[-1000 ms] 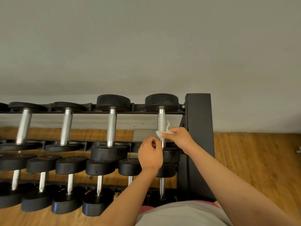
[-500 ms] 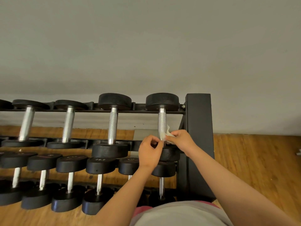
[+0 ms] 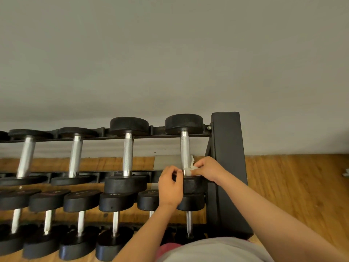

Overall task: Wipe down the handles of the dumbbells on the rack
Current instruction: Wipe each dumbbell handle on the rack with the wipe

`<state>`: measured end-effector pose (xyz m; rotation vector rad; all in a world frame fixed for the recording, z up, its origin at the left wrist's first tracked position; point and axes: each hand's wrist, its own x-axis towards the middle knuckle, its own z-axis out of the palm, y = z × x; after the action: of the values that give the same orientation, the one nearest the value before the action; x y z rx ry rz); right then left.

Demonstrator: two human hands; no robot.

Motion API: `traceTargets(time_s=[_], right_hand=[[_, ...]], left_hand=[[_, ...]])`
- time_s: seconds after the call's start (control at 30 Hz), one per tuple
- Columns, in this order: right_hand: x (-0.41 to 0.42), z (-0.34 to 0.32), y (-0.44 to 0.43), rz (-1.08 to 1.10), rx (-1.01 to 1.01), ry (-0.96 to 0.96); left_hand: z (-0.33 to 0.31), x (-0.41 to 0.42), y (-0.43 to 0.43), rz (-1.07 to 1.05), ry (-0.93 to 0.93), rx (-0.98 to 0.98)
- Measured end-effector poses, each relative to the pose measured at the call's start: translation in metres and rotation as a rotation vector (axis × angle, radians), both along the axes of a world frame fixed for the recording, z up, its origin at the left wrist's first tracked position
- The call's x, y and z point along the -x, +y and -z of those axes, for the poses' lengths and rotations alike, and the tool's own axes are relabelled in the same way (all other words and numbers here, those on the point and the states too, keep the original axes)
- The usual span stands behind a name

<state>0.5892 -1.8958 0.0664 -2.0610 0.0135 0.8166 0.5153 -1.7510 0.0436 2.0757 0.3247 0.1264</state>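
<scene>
Two hands are seen low by the rightmost handle [image 3: 184, 148]: a wipe [image 3: 189, 168] is pinched against it by the right hand [image 3: 205, 170]; the curled left hand [image 3: 170, 186]'s hold cannot be told.

Black metal rack [image 3: 226, 148], thick upright post at its right end, stands on wood floor [image 3: 292, 186] against grey wall [image 3: 170, 53]. Top tier: four top dumbbells [image 3: 128, 154] side by side, spaced apart, heads on back rail [image 3: 160, 136] and front rail [image 3: 98, 175], handles bridging the gap; a fifth cut off at left edge. Rightmost one just beside post. Lower tier: six lower dumbbells [image 3: 117, 202], heads nearly touching.
</scene>
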Motion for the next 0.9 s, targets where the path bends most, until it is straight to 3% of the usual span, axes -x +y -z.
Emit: traceTargets(time_s=[0.23, 0.53, 0.73, 0.9], right_hand=[[0.002, -0.005, 0.005, 0.029, -0.043, 0.054], [-0.011, 0.001, 0.014, 0.572, -0.411, 0.284], [-0.039, -0.01, 0.023, 0.677, -0.506, 0.254], [-0.054, -0.025, 0.032, 0.689, -0.508, 0.12]], left_hand=[[-0.001, 0.001, 0.0, -0.005, -0.011, 0.005], [-0.004, 0.001, -0.001, -0.01, -0.025, 0.021], [-0.006, 0.001, -0.001, -0.003, -0.006, 0.025], [-0.011, 0.001, 0.0, 0.014, 0.024, 0.027]])
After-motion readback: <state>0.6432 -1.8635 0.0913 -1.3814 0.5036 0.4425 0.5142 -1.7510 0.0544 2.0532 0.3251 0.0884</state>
